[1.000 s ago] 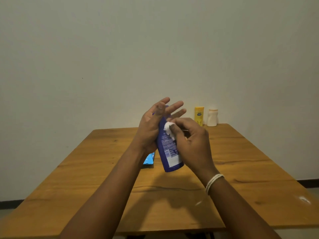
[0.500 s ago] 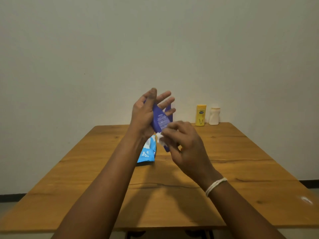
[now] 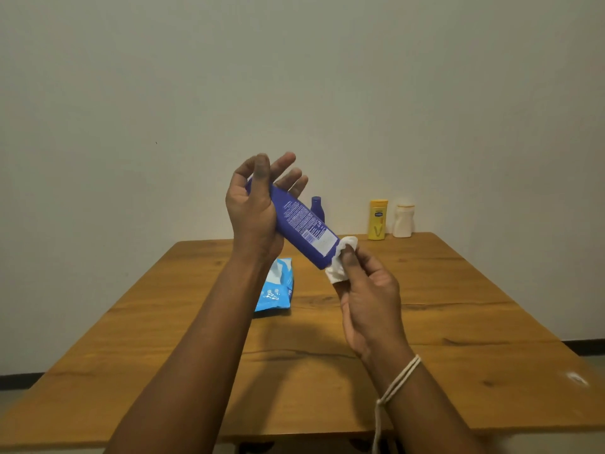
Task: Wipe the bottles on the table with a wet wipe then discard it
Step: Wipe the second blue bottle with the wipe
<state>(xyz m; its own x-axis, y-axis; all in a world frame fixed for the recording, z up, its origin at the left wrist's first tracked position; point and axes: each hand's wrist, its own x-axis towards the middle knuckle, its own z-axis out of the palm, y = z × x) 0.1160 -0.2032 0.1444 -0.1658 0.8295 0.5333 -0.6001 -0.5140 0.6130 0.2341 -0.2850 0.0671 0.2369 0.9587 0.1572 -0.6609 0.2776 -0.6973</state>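
My left hand (image 3: 253, 211) holds a blue bottle (image 3: 302, 226) up in the air, tilted so its base points down to the right. My right hand (image 3: 366, 290) pinches a crumpled white wet wipe (image 3: 340, 265) and presses it against the bottle's base. A second, smaller blue bottle (image 3: 317, 208) stands behind at the far edge of the wooden table (image 3: 425, 306). A yellow bottle (image 3: 378, 219) and a white bottle (image 3: 403, 221) stand side by side at the far right edge, against the wall.
A blue and white pack of wipes (image 3: 276, 285) lies on the table below my left wrist. A pale wall rises right behind the table. A small white mark (image 3: 576, 378) sits near the table's right front corner.
The held bottle has been raised and tilted, its base now toward the right. My right hand with the wipe moved from the bottle's upper part down to its base.
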